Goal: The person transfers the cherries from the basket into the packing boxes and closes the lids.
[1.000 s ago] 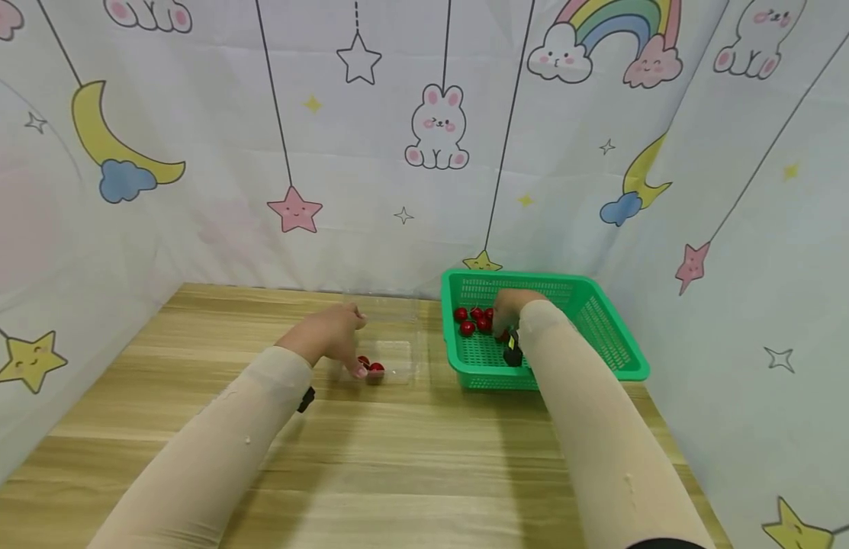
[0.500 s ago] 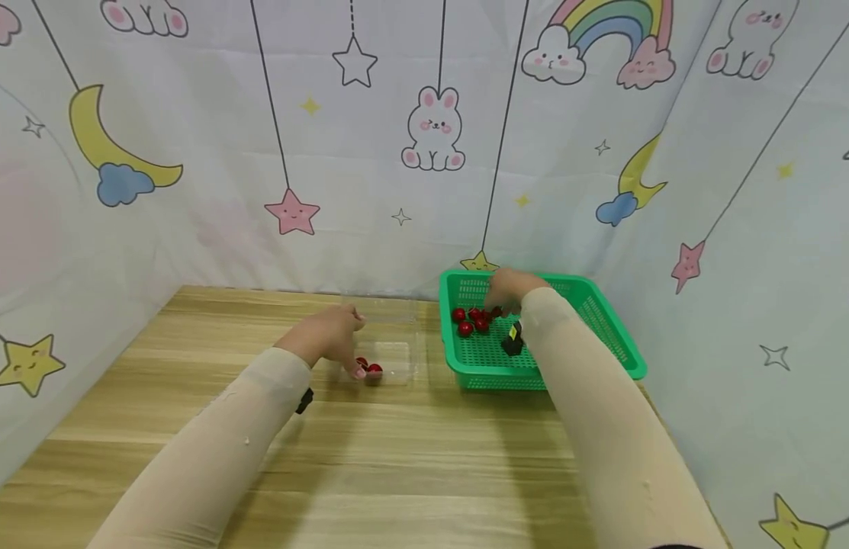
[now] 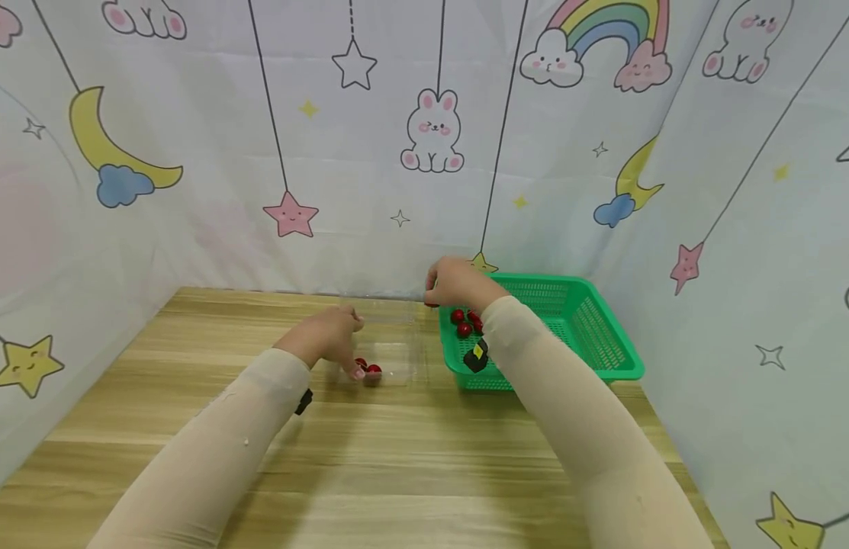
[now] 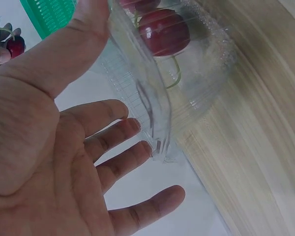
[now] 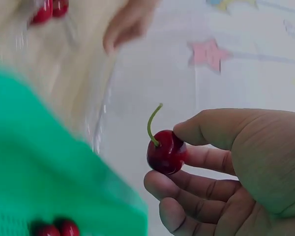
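A dark red cherry (image 5: 163, 156) with a green stem is pinched between thumb and fingers of my right hand (image 3: 464, 284). This hand is at the left back corner of the green basket (image 3: 619, 366), raised over its rim. Several more cherries (image 3: 463, 329) lie in the basket. My left hand (image 3: 328, 335) is spread at the left side of a clear plastic clamshell box (image 3: 400, 352), thumb along its edge and fingertips at the lid, as the left wrist view shows. Inside the box lie a couple of cherries (image 4: 164, 32).
The box and basket stand side by side on a wood-grain table (image 3: 397, 473), near its back edge. A printed white curtain (image 3: 369, 252) hangs behind and to both sides. A black wrist device (image 3: 476, 355) on the right arm overlaps the basket.
My right hand has lifted a cherry from the basket's pile and moved left past the rim toward the box. The left hand has stayed at the box.
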